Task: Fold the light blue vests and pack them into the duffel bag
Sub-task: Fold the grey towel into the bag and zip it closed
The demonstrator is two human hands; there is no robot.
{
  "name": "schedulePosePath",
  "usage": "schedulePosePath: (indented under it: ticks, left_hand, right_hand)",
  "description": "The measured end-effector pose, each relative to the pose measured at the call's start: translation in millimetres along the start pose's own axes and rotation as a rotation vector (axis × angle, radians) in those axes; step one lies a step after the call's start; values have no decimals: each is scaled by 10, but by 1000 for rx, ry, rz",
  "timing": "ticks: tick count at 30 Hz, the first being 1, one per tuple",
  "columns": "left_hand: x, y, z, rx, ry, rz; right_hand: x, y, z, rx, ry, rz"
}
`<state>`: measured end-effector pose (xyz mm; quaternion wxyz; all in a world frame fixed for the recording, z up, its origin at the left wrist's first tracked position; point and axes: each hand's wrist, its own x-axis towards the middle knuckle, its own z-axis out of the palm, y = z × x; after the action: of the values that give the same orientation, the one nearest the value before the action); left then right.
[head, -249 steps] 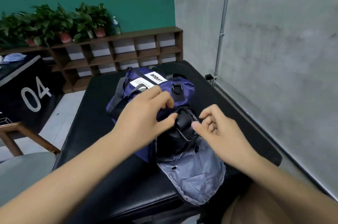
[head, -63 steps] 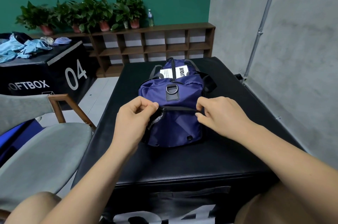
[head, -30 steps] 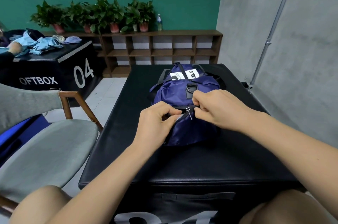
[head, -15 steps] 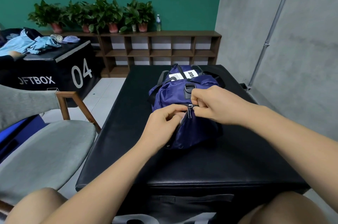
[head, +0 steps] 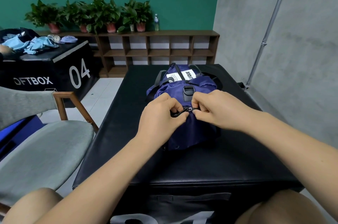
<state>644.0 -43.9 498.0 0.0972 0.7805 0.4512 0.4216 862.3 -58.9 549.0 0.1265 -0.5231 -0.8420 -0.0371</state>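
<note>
A navy blue duffel bag point(head: 184, 128) with white labels lies end-on in the middle of a black padded table point(head: 128, 114). My left hand point(head: 161, 115) pinches the bag fabric and the zipper tape on the near end pocket. My right hand point(head: 217, 108) grips the fabric just right of the small zipper slider point(head: 189, 108), fingertips nearly touching the left hand's. The pocket zipper looks partly shut, with a dark gap under my left fingers. Light blue vests point(head: 34, 44) lie crumpled on a separate black box far left.
A grey upholstered chair with wooden frame point(head: 45, 147) stands close to the table's left edge. A black box marked "04" point(head: 54, 73) stands behind it. A wooden shelf point(head: 159, 50) with potted plants lines the green back wall. A grey concrete wall point(head: 292, 59) runs along the right.
Over the last seconds the bag's near end flap was folded up and its zipper drawn across from right toward left. Both hands have closed together at the slider; the bag itself stayed put.
</note>
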Motion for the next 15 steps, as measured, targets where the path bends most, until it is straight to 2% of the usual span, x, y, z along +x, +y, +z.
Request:
schedulePosePath:
  ticks: [9,15]
  left_hand:
    - [38,-20,-123,-349,-120,-305]
    - [-212,-478,-158,-522,-165,-507]
  right_hand:
    - [-54,22,18,-35,32,-6]
    - [-172,173,-8,-7,34,50]
